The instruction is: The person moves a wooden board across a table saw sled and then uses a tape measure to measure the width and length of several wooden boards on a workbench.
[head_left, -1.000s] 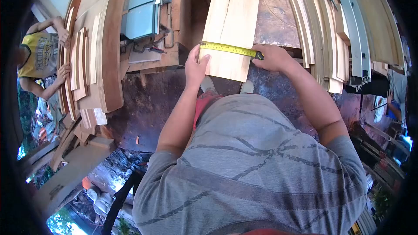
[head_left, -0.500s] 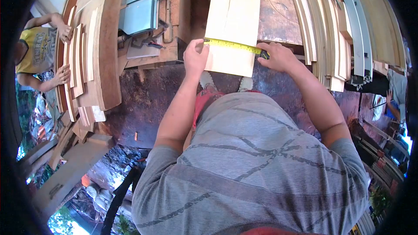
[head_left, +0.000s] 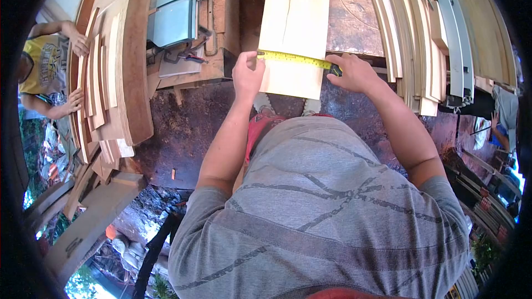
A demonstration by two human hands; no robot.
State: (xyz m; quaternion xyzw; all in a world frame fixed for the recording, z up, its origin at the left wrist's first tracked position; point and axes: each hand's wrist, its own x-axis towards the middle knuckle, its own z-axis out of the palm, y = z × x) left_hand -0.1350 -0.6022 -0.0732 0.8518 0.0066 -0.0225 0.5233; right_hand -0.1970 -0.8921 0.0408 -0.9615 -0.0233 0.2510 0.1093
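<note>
A pale wooden board [head_left: 291,16] with a dark crack along its length extends away from my body, its near end above my feet. Across its width lies the yellow blade of a tape measure [head_left: 293,57]. At the board's left edge, my left hand [head_left: 248,72] pinches the blade's end between thumb and fingers. My right hand [head_left: 352,73] is closed around the dark tape case [head_left: 336,70] at the right edge, the blade running out of it.
A blue-grey machine table [head_left: 174,16] with a clamp [head_left: 191,55] stands left. Beyond it are stacked boards [head_left: 113,61], where another person's hands [head_left: 76,44] rest on a strip. Long wooden strips [head_left: 424,39] and a metal rail [head_left: 457,39] lie right. A beam [head_left: 94,221] is lower left.
The board shifts very slightly left in view, and the tape's blade sits a touch lower at its left end. Both my hands keep their hold. The other person's hands barely move.
</note>
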